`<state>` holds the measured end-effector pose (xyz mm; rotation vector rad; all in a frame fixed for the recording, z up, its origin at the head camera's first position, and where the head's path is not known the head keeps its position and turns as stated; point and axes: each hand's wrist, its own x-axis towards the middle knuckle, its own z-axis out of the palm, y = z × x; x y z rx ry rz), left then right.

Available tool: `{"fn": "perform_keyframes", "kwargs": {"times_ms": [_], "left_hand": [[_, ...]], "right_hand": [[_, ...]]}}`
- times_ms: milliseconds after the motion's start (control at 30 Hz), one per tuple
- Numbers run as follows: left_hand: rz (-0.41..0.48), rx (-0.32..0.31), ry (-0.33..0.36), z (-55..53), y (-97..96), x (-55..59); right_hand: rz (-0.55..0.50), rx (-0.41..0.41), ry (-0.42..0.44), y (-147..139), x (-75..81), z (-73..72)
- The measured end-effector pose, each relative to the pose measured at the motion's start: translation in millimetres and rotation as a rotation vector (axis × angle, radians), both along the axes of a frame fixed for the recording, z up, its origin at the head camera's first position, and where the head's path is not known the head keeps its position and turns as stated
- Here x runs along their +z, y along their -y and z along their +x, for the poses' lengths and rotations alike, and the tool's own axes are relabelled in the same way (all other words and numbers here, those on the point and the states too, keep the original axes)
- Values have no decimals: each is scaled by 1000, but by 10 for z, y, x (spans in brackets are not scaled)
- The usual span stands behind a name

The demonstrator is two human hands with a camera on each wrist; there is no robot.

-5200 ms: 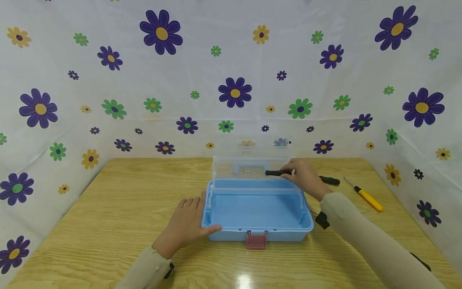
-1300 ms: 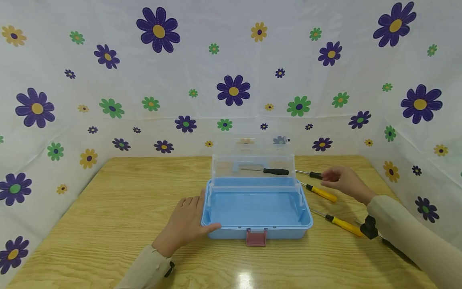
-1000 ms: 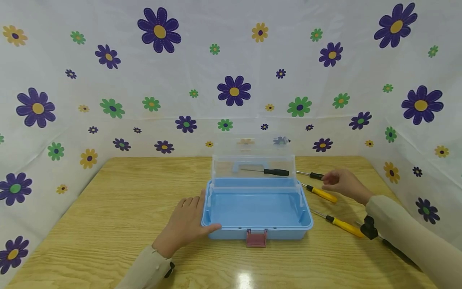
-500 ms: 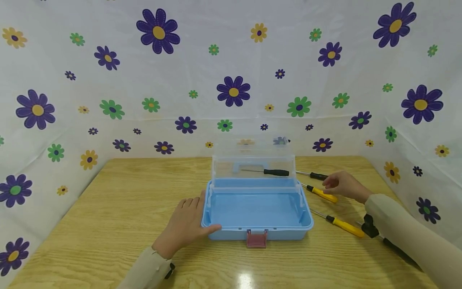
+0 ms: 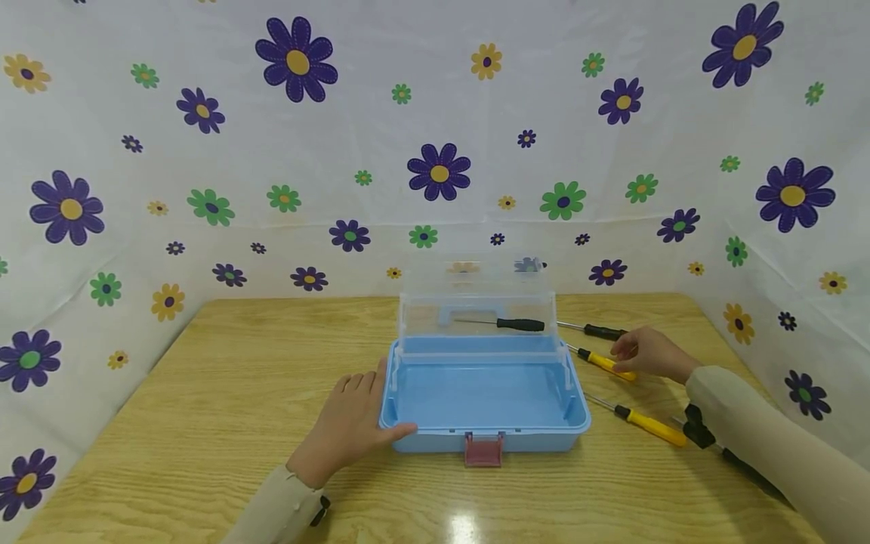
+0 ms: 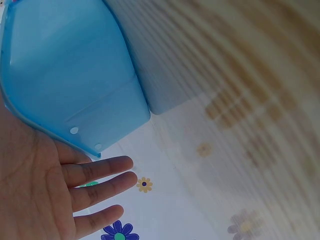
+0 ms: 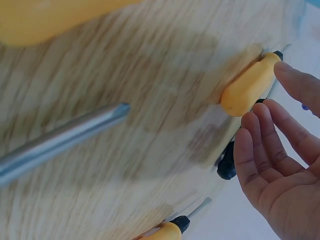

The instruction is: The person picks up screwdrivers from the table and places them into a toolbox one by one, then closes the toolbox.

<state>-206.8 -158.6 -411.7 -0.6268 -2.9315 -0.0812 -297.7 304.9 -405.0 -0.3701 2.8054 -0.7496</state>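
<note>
My left hand point(image 5: 347, 423) rests against the left end of a blue toolbox point(image 5: 485, 440), its thumb over the front rim; the left wrist view shows three straight fingers point(image 6: 102, 192) beside the box wall. The toolbox's clear lid stands up, and a black-handled screwdriver point(image 5: 520, 324) shows through it. Over on the right, my right hand point(image 5: 652, 355) holds nothing, its fingers loosely bent right at the handle of a yellow screwdriver point(image 5: 605, 363). In the right wrist view thumb and fingertips are apart, overlapping that yellow handle point(image 7: 247, 87). Another black-handled screwdriver point(image 5: 603, 332) lies just behind.
A yellow screwdriver point(image 5: 652, 428) lies nearer, right of the toolbox. One more black handle point(image 5: 754, 476) is partly under the right sleeve. The right wrist view also shows a yellow-and-black screwdriver point(image 7: 167, 231) low down. Flowered cloth point(image 5: 367, 128) encloses the wooden table point(image 5: 272, 340).
Seconds ago my right hand held the black-handled screwdriver behind the lid; it lies there released. Since then the right hand moved right, then slightly down from the other black handle. Left hand has stayed.
</note>
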Motion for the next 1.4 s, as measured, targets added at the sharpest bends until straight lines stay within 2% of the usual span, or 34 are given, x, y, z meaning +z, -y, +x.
{"fn": "perform_keyframes", "kwargs": {"times_ms": [500, 900, 1400], "left_hand": [[-14, -3, -7, -17, 8, 11], [-21, -13, -20, -12, 8, 14], [-19, -10, -14, -18, 8, -20]], "right_hand": [[-11, 27, -14, 8, -75, -6], [-19, -16, -3, 7, -119, 4], [25, -23, 3, -13, -116, -9]]}}
